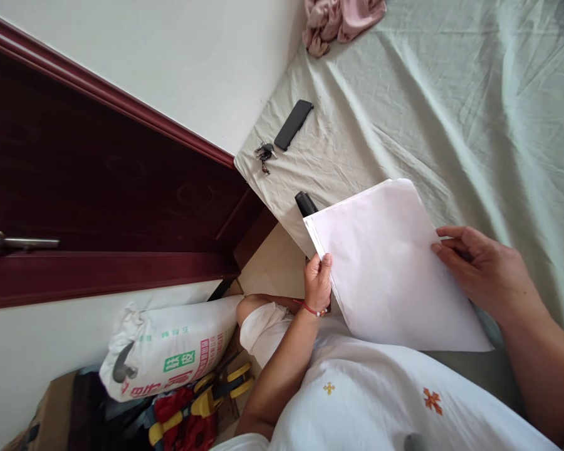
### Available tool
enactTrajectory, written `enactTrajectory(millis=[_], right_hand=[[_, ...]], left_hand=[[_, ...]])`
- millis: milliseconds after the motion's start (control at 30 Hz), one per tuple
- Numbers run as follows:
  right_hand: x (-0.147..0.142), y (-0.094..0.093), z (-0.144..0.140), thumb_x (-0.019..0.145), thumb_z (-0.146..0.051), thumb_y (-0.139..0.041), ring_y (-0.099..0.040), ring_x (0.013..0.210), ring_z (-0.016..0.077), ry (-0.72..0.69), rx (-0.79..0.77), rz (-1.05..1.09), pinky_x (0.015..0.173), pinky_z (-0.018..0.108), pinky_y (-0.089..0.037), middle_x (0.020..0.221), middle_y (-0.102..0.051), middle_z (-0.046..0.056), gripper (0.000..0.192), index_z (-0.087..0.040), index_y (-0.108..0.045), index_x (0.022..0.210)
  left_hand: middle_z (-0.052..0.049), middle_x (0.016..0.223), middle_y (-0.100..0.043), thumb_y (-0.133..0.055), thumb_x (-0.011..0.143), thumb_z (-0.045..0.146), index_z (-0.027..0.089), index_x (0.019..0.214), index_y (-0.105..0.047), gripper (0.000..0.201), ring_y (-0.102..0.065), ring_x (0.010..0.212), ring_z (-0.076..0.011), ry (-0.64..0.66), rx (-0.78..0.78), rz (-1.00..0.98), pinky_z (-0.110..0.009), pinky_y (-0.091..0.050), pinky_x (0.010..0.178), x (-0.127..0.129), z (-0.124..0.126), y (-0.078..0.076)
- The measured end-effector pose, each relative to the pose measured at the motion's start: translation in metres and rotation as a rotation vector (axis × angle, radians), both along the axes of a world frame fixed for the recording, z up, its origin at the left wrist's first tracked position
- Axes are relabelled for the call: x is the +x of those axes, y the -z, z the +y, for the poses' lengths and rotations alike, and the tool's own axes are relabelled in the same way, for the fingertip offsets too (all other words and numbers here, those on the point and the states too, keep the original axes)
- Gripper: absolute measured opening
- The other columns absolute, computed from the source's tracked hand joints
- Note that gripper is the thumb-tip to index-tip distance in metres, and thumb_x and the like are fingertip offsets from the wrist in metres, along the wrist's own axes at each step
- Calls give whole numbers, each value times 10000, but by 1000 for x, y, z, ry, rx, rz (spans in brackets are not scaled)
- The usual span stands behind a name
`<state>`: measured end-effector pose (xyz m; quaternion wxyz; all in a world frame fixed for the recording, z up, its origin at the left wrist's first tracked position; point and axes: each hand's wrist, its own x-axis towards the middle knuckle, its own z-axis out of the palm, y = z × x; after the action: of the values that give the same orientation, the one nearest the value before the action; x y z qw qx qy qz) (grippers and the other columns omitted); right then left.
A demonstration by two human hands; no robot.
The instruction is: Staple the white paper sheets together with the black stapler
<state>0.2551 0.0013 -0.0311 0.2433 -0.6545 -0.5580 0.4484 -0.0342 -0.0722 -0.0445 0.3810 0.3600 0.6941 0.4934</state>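
Stack of white paper [390,263] held over bed [474,113] edge, between hands: left hand [318,282] pinching its near-left edge, right hand [479,269] fingers gripping right edge; black phone [293,124], keys [264,152] beyond

Black phone [293,124] and keys [264,152] on bedsheet [474,106]; pink cloth [341,22]; printed sack [169,354] by dark door [98,181]
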Motion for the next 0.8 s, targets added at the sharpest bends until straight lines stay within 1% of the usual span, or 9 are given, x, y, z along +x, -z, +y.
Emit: enactTrajectory(millis=[100,200,300,367,467,600,700,800], right_hand=[[1,2,-1,761,-634,-591,-705,823,253,3,3,13,737,373,-494,936,-805,45,510,-287,-714,1114],[1,3,-1,748,-628,-596,-706,804,257,4,15,18,739,377,-498,914,-804,54,517,-275,-722,1104],[1,1,-1,736,-628,-590,-704,781,257,10,22,11,736,380,-505,890,-802,46,512,-279,-727,1085],[0,0,-1,730,-634,-583,-708,785,263,9,20,5,735,385,-509,889,-803,42,513,-284,-728,1075],[0,-2,0,724,-637,-578,-715,809,274,5,16,-1,748,396,-514,889,-804,40,515,-287,-729,1071],[0,-1,0,728,-639,-576,-718,829,268,1,14,-7,767,394,-516,897,-802,35,517,-289,-721,1081],[0,0,0,732,-642,-579,-708,801,251,1,16,0,736,375,-511,891,-799,32,512,-287,-718,1074],[0,1,-1,750,-655,-583,-688,740,227,3,34,18,667,342,-493,861,-792,36,517,-275,-718,1072]], left_hand=[[-7,839,-680,-710,879,562,203,923,-736,363,-581,792,-151,10,2,-46,-262,-486,795,1,0,0],[-27,880,-733,-751,847,553,193,966,-760,379,-634,820,-167,36,-6,-85,-282,-512,811,0,-1,0],[-44,932,-775,-780,825,537,185,990,-774,389,-686,853,-190,87,-38,-108,-308,-536,843,-1,-2,-1],[-61,1025,-797,-789,821,523,183,1039,-783,404,-719,930,-218,131,-59,-121,-337,-544,910,-1,-2,-4],[-91,1131,-800,-788,822,517,170,1095,-789,441,-737,1030,-261,189,-84,-137,-378,-546,978,1,-1,-10],[-121,1155,-798,-803,809,511,154,1085,-799,452,-748,1053,-289,224,-124,-137,-400,-560,981,3,2,-16],[-127,1198,-785,-789,826,505,159,1113,-797,450,-738,1107,-296,245,-132,-98,-409,-555,1006,5,3,-16],[-118,1197,-787,-753,860,508,172,1102,-803,417,-728,1139,-289,237,-123,-36,-412,-536,1041,6,3,-13]])
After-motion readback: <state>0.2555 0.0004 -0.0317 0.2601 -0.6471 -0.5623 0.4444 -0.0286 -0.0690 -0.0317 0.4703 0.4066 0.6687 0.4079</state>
